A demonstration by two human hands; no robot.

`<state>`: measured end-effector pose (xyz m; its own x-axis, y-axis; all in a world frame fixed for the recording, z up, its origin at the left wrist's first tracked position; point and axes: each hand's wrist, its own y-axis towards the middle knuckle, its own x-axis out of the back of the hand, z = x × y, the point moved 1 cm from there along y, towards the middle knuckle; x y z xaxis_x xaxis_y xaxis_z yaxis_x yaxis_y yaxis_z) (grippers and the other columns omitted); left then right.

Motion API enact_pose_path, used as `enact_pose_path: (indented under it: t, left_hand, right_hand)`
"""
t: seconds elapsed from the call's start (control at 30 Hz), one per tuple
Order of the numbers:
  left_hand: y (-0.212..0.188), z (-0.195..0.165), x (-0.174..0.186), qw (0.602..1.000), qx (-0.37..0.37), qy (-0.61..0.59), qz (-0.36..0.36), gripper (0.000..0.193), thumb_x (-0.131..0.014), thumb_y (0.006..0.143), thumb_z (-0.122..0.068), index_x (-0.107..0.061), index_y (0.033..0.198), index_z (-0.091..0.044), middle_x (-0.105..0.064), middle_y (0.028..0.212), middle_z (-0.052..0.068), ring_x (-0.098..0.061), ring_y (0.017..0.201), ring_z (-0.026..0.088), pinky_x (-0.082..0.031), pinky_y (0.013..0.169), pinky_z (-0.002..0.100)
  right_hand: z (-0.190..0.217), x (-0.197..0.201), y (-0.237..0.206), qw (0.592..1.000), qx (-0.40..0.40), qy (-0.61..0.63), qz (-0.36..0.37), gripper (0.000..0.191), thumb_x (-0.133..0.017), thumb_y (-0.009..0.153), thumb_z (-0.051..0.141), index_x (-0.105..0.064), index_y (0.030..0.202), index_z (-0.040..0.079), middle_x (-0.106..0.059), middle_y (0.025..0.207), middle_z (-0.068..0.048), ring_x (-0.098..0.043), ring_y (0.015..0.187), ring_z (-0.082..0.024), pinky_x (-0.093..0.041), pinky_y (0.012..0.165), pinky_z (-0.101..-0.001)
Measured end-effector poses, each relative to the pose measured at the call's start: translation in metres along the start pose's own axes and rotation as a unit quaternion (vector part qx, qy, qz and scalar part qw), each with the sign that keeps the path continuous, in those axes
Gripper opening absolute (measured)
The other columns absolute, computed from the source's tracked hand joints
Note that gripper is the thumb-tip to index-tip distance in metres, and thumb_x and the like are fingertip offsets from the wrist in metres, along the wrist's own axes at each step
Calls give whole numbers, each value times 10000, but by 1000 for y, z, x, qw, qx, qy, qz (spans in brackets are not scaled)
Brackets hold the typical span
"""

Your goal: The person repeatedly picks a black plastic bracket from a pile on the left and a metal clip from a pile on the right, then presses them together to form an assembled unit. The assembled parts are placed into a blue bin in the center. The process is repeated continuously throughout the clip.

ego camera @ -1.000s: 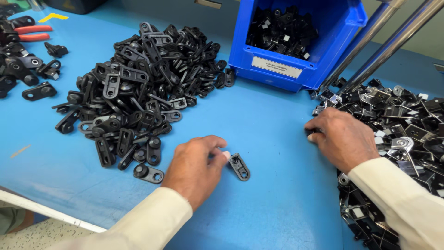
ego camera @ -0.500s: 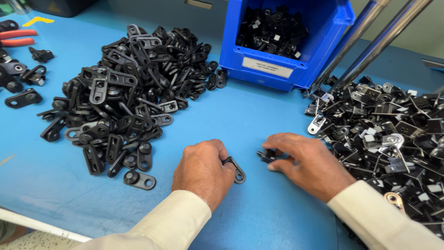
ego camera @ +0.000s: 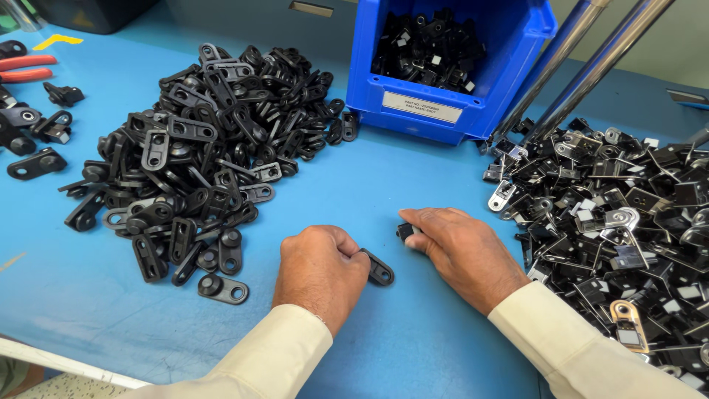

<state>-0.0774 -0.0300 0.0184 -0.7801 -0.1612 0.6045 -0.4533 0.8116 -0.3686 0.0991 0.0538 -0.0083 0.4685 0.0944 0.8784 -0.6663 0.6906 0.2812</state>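
Head view: left hand (ego camera: 321,270) pinches a flat black plastic bracket (ego camera: 379,269); right hand (ego camera: 461,251) pinches a small black clip (ego camera: 405,232); align them squarely.

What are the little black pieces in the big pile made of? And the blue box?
The black pieces in the pile look like moulded plastic with a dull, matte finish, though painted metal cannot be ruled out. The blue box looks like glossy hard plastic: smooth walls with soft shine.
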Motion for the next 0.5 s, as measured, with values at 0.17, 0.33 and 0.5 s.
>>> enact_pose_path:
  t: [0.17, 0.33, 0.5]
  left_hand:
    - [0, -3, -2, 999, -30, -16, -19, 168, -773, 810, -148, -716, 951, -78, -739, 824, 78, -742, 719, 194, -623, 686, 350]
    - [0, -8, 0, 1000, 2, -15, 11, 100, -732, 849, -148, -735, 853, -48, -772, 735, 109, -759, 655, 200, -626, 684, 349]
    - [1, -9, -2, 1000, -19, -17, 6, 123, -725, 837, -146, -745, 812, -27, -765, 706, 144, -759, 623, 226, -622, 674, 355]
  right_hand:
    - [6, 0, -6, 999, 23, -2, -24, 409, -711, 853, 172, -677, 1243, 57, -746, 1157, -100, -702, 1041, -294, -565, 863, -388]
    - [21, 3, -3, 978, -203, 45, 4, 414, -801, 856, 251, -750, 1259, 171, -759, 975, -83, -726, 761, -226, -596, 716, -348]
    - [42, -6, -19, 930, -270, 241, -70, 370, -803, 809, 191, -772, 1160, 79, -803, 901, -68, -733, 765, -115, -598, 697, -283]
